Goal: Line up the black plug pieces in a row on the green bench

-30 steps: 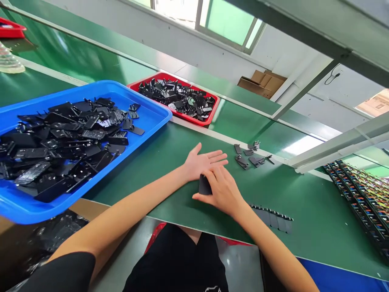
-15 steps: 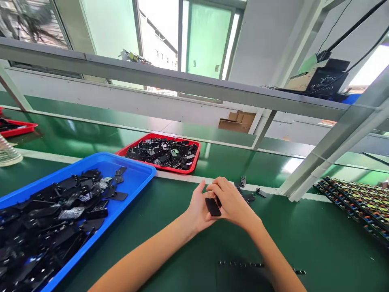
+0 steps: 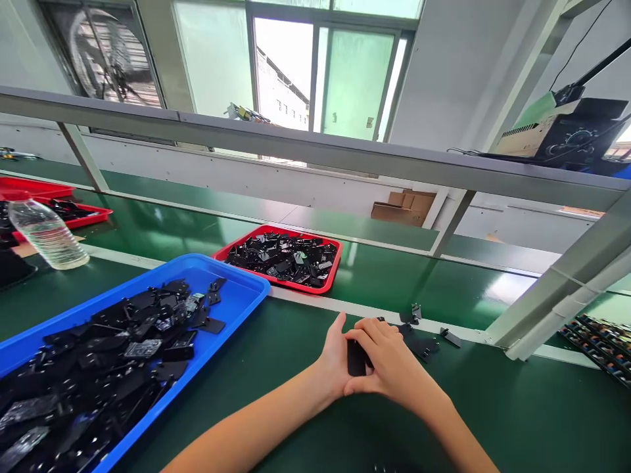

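A small flat black rectangular part [image 3: 355, 359] sits between my two hands, above the green bench [image 3: 296, 430]. My left hand [image 3: 336, 355] cups it from the left, thumb pointing up. Over its top and right side, my right hand [image 3: 389, 358] closes with bent fingers and thumb. The part's underside and most left fingertips are hidden. Just beyond my right hand lie several loose black pieces [image 3: 424, 346] on the bench.
To the left, a blue tray [image 3: 256, 289] holds many black parts. Behind it stands a red tray [image 3: 336, 266] of smaller black pieces. A plastic bottle [image 3: 49, 236] is at far left, a slanted metal post [image 3: 557, 289] at right. A shelf rail [image 3: 305, 144] crosses overhead.
My view has turned left, bringing the bottle into sight. My right hand's fingers and thumb have closed around the black part, which showed more openly before.
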{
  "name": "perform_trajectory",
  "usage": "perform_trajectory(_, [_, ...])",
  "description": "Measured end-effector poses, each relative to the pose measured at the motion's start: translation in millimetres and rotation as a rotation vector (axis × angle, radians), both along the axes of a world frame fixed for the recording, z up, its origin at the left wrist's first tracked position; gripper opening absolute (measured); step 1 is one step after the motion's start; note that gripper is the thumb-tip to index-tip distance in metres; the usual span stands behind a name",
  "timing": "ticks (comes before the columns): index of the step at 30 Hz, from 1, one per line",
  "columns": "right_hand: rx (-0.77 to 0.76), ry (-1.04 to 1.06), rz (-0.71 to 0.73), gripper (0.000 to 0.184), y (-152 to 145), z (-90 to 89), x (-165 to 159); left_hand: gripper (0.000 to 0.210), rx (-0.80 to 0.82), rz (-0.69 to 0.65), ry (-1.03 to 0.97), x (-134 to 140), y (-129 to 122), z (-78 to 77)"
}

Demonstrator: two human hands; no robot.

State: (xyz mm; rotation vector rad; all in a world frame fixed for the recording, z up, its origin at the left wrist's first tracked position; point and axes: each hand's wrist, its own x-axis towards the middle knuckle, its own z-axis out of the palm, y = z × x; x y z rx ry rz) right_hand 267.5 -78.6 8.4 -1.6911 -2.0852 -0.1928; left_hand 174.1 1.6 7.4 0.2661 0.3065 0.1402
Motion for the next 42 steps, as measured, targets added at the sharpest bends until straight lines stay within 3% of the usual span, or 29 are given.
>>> perform_trajectory(7, [0.055, -0.01, -0.017, 0.063, -5, 6.0, 10, 0.065, 0.002, 0.04, -0.03, -4, -15, -1.1])
perform_trajectory(12, [0.044, 0.002, -0.02, 0.072, -11, 18.0, 8, 0.056, -0.036, 0.044, 0.032, -7, -25, 11.4])
perform_trajectory(15, [0.095, -0.001, 0.002, 0.087, -16, 25.0, 2, 0.046, -0.131, 0.076, 0.045, -9, -26, 20.5])
perform_trajectory(18, [0.154, -0.003, 0.025, 0.096, -27, 36.2, 4, 0.05, -0.177, 0.05, 0.017, -14, -27, 30.6])
perform_trajectory(22, [0.066, 0.145, 0.022, 0.085, -43, 49.8, 16, 0.062, -0.162, 0.01, -0.036, -20, -26, 43.1])
perform_trajectory(26, [-0.03, 0.308, 0.075, 0.076, -48, 52.5, 23, 0.064, -0.134, 0.009, -0.039, -24, -27, 50.0])
perform_trajectory(34, [0.019, 0.312, 0.096, 0.046, -55, 56.5, 17, 0.058, -0.045, -0.014, 0.034, -31, -30, 57.0])
perform_trajectory(42, [0.025, 0.184, 0.087, 0.042, -63, 64.6, 15, 0.051, -0.109, -0.023, 0.011, -33, -31, 58.1])
